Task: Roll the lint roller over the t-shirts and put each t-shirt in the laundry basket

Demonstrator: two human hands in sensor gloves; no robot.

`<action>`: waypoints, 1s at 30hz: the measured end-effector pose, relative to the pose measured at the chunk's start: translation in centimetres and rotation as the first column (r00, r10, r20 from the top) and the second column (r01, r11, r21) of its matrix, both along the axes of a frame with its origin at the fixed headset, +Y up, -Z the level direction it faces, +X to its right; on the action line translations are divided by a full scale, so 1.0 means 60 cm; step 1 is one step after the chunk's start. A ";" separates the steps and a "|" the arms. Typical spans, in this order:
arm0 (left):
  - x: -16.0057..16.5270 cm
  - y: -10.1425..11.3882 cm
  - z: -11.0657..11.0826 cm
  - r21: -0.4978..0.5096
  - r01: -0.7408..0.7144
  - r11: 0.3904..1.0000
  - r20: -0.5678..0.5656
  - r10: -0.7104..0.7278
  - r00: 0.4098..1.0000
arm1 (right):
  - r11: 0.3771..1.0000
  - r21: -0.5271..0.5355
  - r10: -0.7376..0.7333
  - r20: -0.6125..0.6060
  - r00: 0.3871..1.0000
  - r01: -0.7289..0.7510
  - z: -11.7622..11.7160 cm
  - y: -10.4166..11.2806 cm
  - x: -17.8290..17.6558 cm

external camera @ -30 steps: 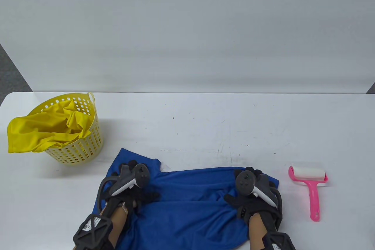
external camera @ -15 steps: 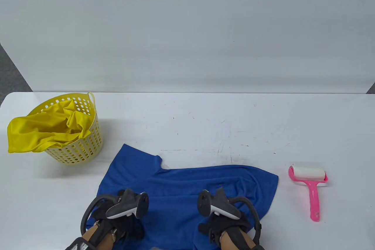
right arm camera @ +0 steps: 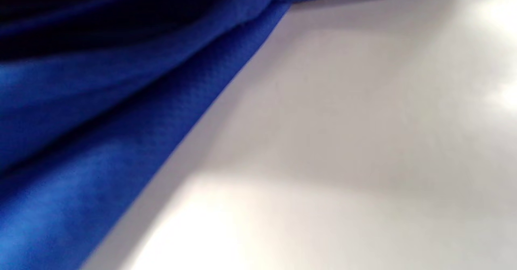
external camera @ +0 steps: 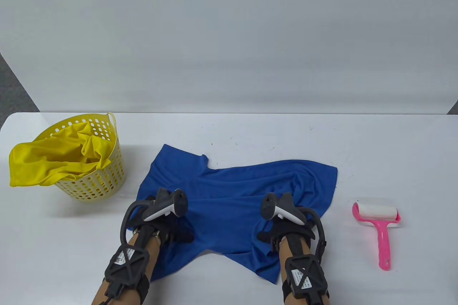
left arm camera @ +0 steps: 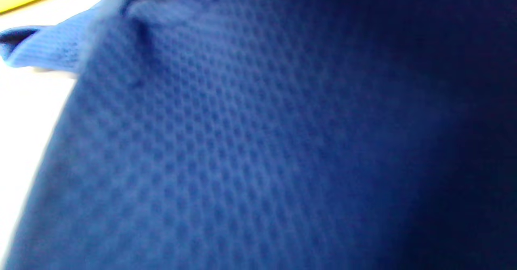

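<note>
The white table (external camera: 250, 133) carries all items. A blue t-shirt (external camera: 232, 194) lies crumpled and partly spread on the table's near centre, one sleeve pointing toward the far left and a lower corner reaching the near edge. A yellow laundry basket (external camera: 103, 180) with perforated walls stands upright at the table's left, well apart from the blue t-shirt; a yellow t-shirt (external camera: 46, 165) sits inside it and hangs over its left rim. The left hand (external camera: 171, 230) rests on the left part of the blue t-shirt, and the right hand (external camera: 279, 230) rests on its right part, where the cloth bunches into folds. The trackers cover both hands in the table view, so whether the fingers are apart, together or clamped on the cloth cannot be determined. Both wrist views show only blurred blue fabric close to the lens, with table surface beside it. A pink lint roller (external camera: 379, 226) lies flat on the table to the right, near the blue t-shirt but not touching it, white roll toward the far side.
</note>
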State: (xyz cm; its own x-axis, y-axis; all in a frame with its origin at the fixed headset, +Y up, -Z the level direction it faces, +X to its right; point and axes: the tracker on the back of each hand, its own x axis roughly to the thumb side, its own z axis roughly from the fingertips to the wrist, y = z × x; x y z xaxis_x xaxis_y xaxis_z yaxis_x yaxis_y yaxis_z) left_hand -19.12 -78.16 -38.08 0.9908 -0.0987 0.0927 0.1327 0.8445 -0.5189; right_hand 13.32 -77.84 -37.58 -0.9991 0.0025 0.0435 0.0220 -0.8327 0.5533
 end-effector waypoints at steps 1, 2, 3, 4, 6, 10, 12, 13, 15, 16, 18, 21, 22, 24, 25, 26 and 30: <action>-0.002 -0.002 -0.003 -0.005 -0.014 1.000 -0.005 0.014 1.000 | 1.000 0.019 -0.015 0.012 1.000 0.015 -0.004 0.000 0.006; -0.004 -0.004 -0.004 -0.008 -0.025 1.000 -0.010 0.025 1.000 | 0.999 0.041 -0.031 0.015 0.999 0.031 -0.007 0.002 0.011; -0.008 -0.008 -0.001 -0.020 -0.048 0.999 -0.021 0.048 0.999 | 0.994 0.094 -0.051 0.018 0.999 0.049 -0.008 0.004 0.020; -0.012 -0.013 0.004 -0.014 -0.071 0.997 -0.054 0.070 0.996 | 0.986 0.153 -0.066 0.030 0.997 0.061 -0.008 0.006 0.031; -0.019 -0.004 0.023 0.102 -0.071 0.992 -0.081 0.080 0.993 | 0.958 0.274 -0.110 0.082 0.990 0.084 0.000 0.013 0.057; -0.033 0.058 0.064 0.295 0.005 0.956 0.000 -0.005 1.000 | 0.891 0.447 -0.170 0.169 0.971 0.078 0.026 0.050 0.115; -0.038 0.082 0.092 0.270 -0.112 0.956 0.070 0.097 0.993 | 0.863 0.491 -0.240 0.189 0.952 0.120 0.042 0.072 0.138; -0.039 0.088 0.113 0.252 -0.188 0.949 0.102 0.167 0.981 | 0.853 0.502 -0.287 0.216 0.933 0.146 0.052 0.085 0.146; -0.036 0.088 0.147 0.213 -0.215 0.953 0.170 0.181 0.969 | 0.834 0.507 -0.366 0.214 0.906 0.217 0.072 0.105 0.157; -0.033 0.083 0.161 0.178 -0.182 0.967 0.195 0.147 0.970 | 0.836 0.488 -0.406 0.242 0.881 0.251 0.083 0.112 0.164; -0.026 0.063 0.184 0.128 -0.090 0.988 0.263 0.054 0.963 | 0.839 0.417 -0.495 0.320 0.808 0.350 0.101 0.116 0.179; -0.017 0.029 0.192 0.136 0.060 0.989 0.294 -0.099 0.951 | 0.918 0.391 -0.231 0.400 0.887 0.063 0.133 0.123 0.176; -0.017 0.023 0.191 0.142 0.073 0.987 0.287 -0.111 0.951 | 0.908 0.417 -0.153 0.385 0.910 -0.023 0.138 0.125 0.172; -0.022 0.023 0.185 0.160 -0.007 0.987 0.261 -0.036 0.965 | 0.799 0.578 0.048 0.217 0.975 -0.168 0.157 0.124 0.141; -0.027 0.029 0.183 0.221 -0.047 0.974 0.243 -0.009 0.970 | 0.801 0.591 0.031 0.123 0.992 -0.098 0.161 0.118 0.126; -0.035 0.036 0.182 0.267 -0.087 0.960 0.235 0.023 0.972 | 0.867 0.493 -0.089 0.008 0.996 0.073 0.163 0.103 0.101; -0.073 0.073 0.184 0.363 -0.278 0.889 0.191 0.221 0.956 | 0.988 0.125 -0.093 0.005 0.996 0.091 0.156 0.057 0.062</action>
State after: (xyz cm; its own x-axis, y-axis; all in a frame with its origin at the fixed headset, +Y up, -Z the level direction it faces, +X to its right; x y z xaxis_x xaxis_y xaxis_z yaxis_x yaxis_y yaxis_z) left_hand -23.48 -73.75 -27.07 0.9667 0.0939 0.2381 -0.0612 0.9881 -0.1413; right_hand 17.03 -74.44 -28.20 -0.9952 0.0896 0.0384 -0.0632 -0.8933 0.4450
